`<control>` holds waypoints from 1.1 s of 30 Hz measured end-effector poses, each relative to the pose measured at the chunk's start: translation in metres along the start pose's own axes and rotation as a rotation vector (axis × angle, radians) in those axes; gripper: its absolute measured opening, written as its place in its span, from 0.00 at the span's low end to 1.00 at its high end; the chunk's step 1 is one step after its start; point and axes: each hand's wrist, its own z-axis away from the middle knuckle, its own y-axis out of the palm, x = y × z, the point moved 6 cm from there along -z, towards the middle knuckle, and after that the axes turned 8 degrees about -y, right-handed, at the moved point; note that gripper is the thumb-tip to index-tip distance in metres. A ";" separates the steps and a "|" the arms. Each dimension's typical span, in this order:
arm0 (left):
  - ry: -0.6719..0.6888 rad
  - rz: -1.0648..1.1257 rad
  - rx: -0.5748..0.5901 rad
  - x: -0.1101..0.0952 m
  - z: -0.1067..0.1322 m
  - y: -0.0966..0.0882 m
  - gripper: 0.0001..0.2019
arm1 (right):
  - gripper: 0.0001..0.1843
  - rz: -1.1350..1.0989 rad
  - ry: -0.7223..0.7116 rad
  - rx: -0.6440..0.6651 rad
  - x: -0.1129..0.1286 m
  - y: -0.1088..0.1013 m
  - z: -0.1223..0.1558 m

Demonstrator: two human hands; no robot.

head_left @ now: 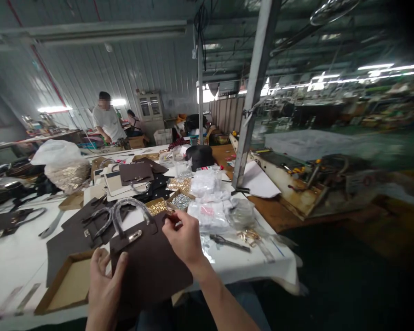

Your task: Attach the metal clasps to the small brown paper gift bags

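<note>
A dark brown bag panel [148, 264] with a wrapped handle [124, 209] and a metal clasp [135, 236] lies tilted at the near edge of the white table [17, 262]. My left hand [103, 287] grips the panel's lower left edge, thumb on top. My right hand [184, 239] is closed in a pinch at the panel's upper right corner, holding a small piece I cannot make out. Small boxes of gold hardware [157, 207] and silver hardware [181, 200] sit just beyond my right hand.
An empty cardboard tray [67, 285] lies left of the panel. More brown panels [72, 234], plastic bags of parts [210, 214], pliers [229, 242] and gold fittings [248, 236] cover the table. A metal post [251, 92] rises at right. A person [106, 120] stands far behind.
</note>
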 end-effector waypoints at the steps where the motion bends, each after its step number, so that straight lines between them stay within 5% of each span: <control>1: 0.039 -0.083 -0.027 -0.005 0.002 -0.001 0.61 | 0.05 -0.033 0.068 0.040 -0.012 -0.005 0.009; 5: 0.090 -0.306 0.033 -0.003 0.013 0.012 0.53 | 0.08 -0.066 0.224 0.180 -0.062 -0.021 0.041; 8: 0.118 -0.328 0.184 0.007 0.023 0.041 0.46 | 0.12 -0.052 0.315 0.141 -0.097 -0.038 0.053; 11: 0.190 -0.320 0.256 0.006 0.031 0.071 0.49 | 0.15 0.026 0.389 0.077 -0.124 -0.058 0.056; 14: 0.279 -0.312 0.280 -0.003 0.033 0.093 0.32 | 0.15 0.113 0.396 0.070 -0.141 -0.070 0.057; 17: 0.371 -0.326 0.299 -0.007 0.032 0.105 0.20 | 0.14 0.177 0.367 0.071 -0.149 -0.074 0.062; 23: 0.457 -0.368 0.300 0.015 0.030 0.104 0.17 | 0.11 0.225 0.354 0.029 -0.145 -0.076 0.074; 28: 0.295 -0.343 0.314 0.036 0.009 0.095 0.26 | 0.07 0.213 0.357 -0.007 -0.133 -0.066 0.065; 33: 0.174 -0.276 0.314 0.022 -0.005 0.096 0.30 | 0.06 0.228 0.352 -0.022 -0.126 -0.061 0.048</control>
